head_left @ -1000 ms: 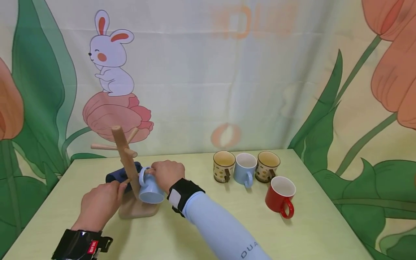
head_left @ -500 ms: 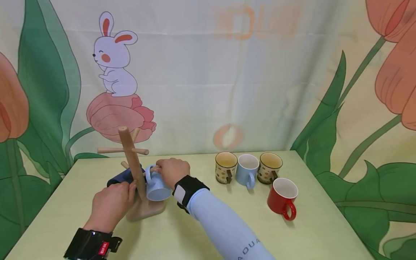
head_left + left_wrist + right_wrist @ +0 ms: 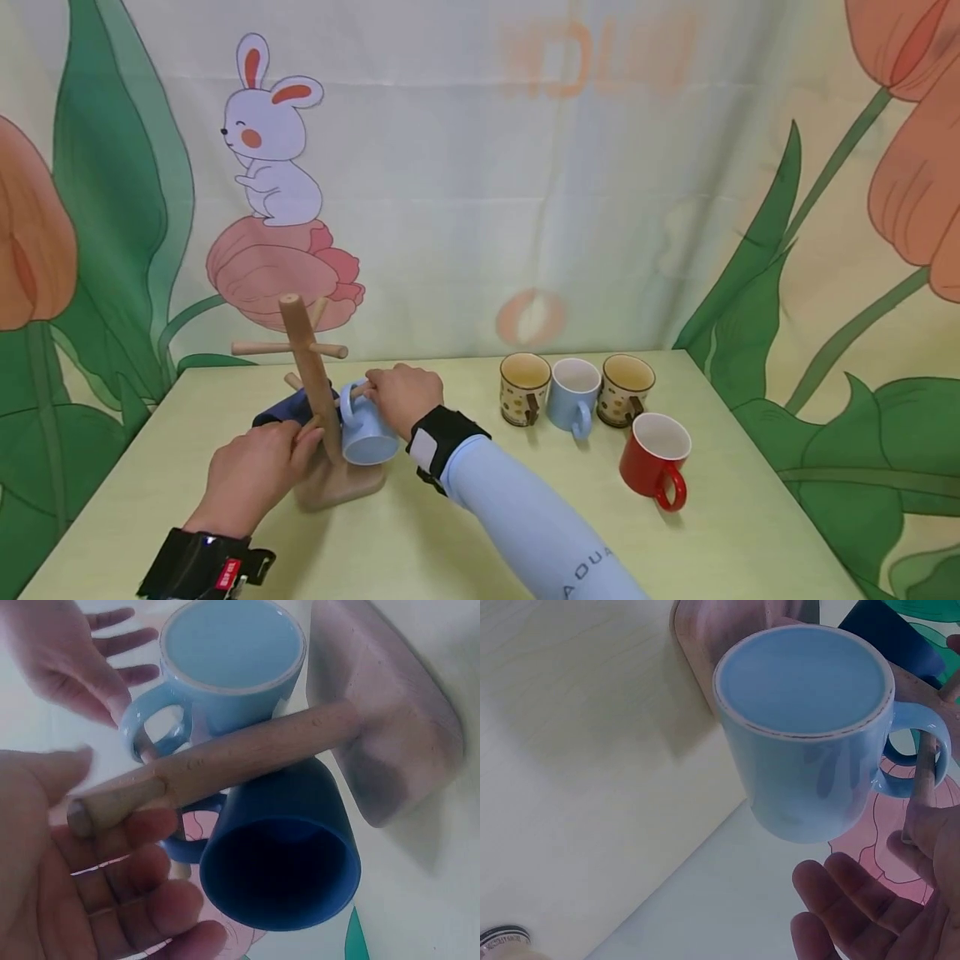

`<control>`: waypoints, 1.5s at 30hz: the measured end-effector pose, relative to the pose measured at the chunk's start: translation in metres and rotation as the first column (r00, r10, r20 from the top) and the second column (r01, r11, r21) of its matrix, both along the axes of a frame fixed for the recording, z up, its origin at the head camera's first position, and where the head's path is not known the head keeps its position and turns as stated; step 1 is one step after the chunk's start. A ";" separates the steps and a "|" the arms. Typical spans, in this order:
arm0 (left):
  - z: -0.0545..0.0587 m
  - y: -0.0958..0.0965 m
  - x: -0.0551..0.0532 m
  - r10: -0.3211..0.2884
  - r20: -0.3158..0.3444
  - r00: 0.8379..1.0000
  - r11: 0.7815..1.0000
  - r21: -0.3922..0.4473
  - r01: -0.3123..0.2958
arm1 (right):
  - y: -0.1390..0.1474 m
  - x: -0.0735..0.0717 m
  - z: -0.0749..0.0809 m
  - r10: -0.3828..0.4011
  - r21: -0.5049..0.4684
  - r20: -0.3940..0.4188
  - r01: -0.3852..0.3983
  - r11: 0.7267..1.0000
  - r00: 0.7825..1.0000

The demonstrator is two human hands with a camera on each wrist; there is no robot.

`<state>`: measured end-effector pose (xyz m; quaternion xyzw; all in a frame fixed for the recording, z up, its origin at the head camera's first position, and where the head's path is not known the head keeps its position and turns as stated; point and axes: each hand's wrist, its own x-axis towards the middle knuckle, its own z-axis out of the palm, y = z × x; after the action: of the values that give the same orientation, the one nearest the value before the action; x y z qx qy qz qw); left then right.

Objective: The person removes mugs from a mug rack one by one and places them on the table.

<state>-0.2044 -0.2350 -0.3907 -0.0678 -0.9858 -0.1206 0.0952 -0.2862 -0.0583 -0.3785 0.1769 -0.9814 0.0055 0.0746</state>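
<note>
Wooden rack (image 3: 310, 367), left of frame: the left hand (image 3: 251, 475) grips the front peg (image 3: 131, 802); the right hand (image 3: 408, 398), apart from it, pinches the side peg (image 3: 925, 774), which passes through the handle of the light-blue mug (image 3: 369, 433).

Honestly can't pin down what kind of building I'm in, but my spot looks way more like a little staged filming corner than anybody's real kitchen, since the pale counter (image 3: 712, 550) sits right in front of a creased, printed cloth backdrop (image 3: 427, 167) with a cartoon rabbit (image 3: 273, 187) and huge orange tulips (image 3: 915, 167) on it. The mugs (image 3: 369, 440) and wooden mug tree (image 3: 309, 367) do give it a bit of a homey kitchen vibe, but the chunky black straps (image 3: 198, 562) on both my wrists kinda scream recording setup.
</note>
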 end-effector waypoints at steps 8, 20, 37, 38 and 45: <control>0.011 -0.024 -0.011 0.032 -0.053 0.998 0.999 0.007 -0.031 | 0.007 0.005 0.003 -0.036 -0.054 -0.228 0.025 0.998 0.973; 0.015 -0.051 -0.050 0.009 -0.078 0.997 1.000 0.004 -0.009 | -0.023 0.046 0.006 0.129 0.006 -0.278 -0.132 0.991 0.952; 0.024 -0.031 -0.075 -0.090 0.095 0.991 0.995 -0.041 0.095 | -0.048 0.068 -0.002 0.131 0.012 -0.131 -0.130 0.991 0.983; 0.025 -0.031 -0.075 -0.089 0.098 0.991 0.995 -0.039 0.094 | -0.049 0.067 -0.003 0.134 0.021 -0.138 -0.132 0.991 0.981; 0.026 -0.029 -0.079 -0.094 0.141 0.986 0.992 -0.066 0.104 | -0.055 0.063 -0.007 0.146 0.036 -0.117 -0.142 0.989 0.982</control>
<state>-0.2837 -0.2639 -0.3652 -0.1114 -0.9892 -0.0935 0.0181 -0.2231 -0.1135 -0.3856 0.2484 -0.9598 -0.0133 0.1303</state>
